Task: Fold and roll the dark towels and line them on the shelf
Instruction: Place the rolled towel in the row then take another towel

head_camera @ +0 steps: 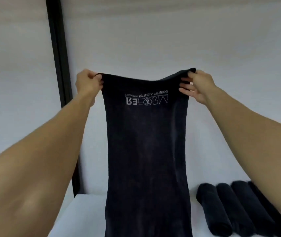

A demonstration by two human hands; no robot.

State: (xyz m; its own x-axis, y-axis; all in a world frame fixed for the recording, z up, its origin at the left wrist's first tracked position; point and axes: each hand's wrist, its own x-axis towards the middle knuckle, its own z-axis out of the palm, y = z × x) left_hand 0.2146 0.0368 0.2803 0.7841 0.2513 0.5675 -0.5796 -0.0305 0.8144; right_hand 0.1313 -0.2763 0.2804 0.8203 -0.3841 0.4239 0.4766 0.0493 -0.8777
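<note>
A dark towel (146,151) hangs lengthwise in front of me, its white embroidered logo upside down near the top edge. My left hand (87,82) pinches the top left corner, and my right hand (197,86) pinches the top right corner, so the towel is stretched between them. Its lower end runs out of the frame at the bottom, over the white shelf (88,212). Several rolled dark towels (230,207) lie side by side on the shelf at the lower right, partly hidden by my right forearm.
A black upright post (59,65) stands at the left against the pale wall (170,40). The white shelf surface shows to the left of the hanging towel.
</note>
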